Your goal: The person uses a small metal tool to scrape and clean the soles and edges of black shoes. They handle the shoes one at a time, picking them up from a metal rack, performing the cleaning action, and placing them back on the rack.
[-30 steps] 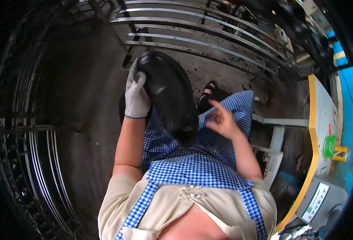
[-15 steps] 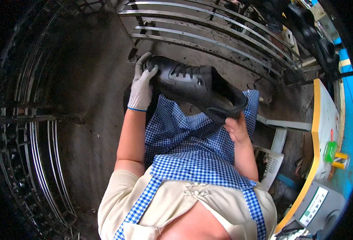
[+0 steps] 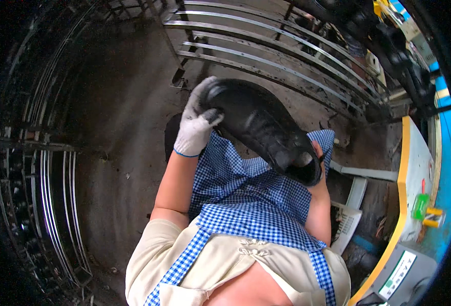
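A black leather shoe is held crosswise in front of my apron, its toe to the left and its ankle opening at the lower right. My left hand, in a white knit glove with dark-stained fingertips, is closed round the toe end. My bare right hand grips the heel end by the opening; part of it is hidden behind the shoe. Below the shoe spreads my blue-and-white checked apron.
Metal rack rails run across the far side, and another rack stands at left. On the right is a yellow-edged workbench with a green-and-red item beside it. More black shoes sit at the far right.
The shoe has been rolled over, so its laced side has turned out of view and the opening now faces me. Both hands keep hold; the left has shifted slightly right.
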`<state>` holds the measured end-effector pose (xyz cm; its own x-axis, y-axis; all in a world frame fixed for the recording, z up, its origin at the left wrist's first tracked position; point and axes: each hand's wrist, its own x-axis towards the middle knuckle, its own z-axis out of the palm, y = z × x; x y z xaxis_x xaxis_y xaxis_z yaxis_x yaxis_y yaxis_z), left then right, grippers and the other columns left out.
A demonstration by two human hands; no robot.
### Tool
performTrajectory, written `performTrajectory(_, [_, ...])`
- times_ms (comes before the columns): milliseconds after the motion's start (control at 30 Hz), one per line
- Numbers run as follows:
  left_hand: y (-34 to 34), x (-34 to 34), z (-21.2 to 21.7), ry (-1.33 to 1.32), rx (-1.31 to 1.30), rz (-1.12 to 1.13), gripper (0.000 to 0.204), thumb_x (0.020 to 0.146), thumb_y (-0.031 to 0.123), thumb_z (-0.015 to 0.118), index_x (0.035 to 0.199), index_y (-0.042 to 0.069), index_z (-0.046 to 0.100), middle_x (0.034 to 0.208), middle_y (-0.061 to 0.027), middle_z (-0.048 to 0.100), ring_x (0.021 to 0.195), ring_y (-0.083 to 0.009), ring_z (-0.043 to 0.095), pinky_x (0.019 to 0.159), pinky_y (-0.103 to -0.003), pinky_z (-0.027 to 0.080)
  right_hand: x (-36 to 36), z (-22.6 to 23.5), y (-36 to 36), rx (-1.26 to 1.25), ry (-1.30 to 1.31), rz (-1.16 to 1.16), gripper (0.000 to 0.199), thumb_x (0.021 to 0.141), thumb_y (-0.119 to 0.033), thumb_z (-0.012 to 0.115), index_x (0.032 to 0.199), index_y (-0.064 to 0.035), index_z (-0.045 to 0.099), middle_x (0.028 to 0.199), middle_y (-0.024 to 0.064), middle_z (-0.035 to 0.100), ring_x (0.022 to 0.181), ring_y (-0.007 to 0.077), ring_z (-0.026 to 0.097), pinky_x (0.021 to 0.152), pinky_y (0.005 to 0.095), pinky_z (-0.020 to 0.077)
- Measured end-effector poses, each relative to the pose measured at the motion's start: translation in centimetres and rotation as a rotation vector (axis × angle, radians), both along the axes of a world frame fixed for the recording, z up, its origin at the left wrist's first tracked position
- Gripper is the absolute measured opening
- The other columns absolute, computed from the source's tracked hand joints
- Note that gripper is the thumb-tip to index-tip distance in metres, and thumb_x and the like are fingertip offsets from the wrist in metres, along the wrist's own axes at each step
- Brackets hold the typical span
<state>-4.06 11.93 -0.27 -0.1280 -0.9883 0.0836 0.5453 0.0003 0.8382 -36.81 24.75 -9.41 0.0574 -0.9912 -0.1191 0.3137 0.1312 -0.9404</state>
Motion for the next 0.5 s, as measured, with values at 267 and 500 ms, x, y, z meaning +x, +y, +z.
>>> performTrajectory(267, [1.3,-0.3,1.2,-0.148,0.000,-0.012,0.097,0.058,0.029,0.088,0.139,0.002,0.043,0.132,-0.0097,0.053,0.124,-0.0242,0.050,0.108,-0.036,0.037,-0.8,-3.3,0.9,0.012,-0.209,0.008,0.059,0.097,-0.012,0.051,0.148,-0.0082,0.022,0.146,0.0171,0.041,0.130,0.0288,0.048,0.107,0.0434,0.0432])
performTrajectory(500, [0.8,-0.4,-0.7,-0.057,-0.020,-0.058,0.092,0.066,0.017,0.081,0.144,0.001,0.035,0.135,-0.0123,0.049,0.129,-0.0253,0.045,0.112,-0.036,0.030,-1.9,2.9,2.4,-0.084,0.015,0.032,0.053,0.097,-0.011,0.048,0.147,-0.0119,0.029,0.143,0.0184,0.045,0.124,0.0346,0.052,0.103,0.0500,0.0454])
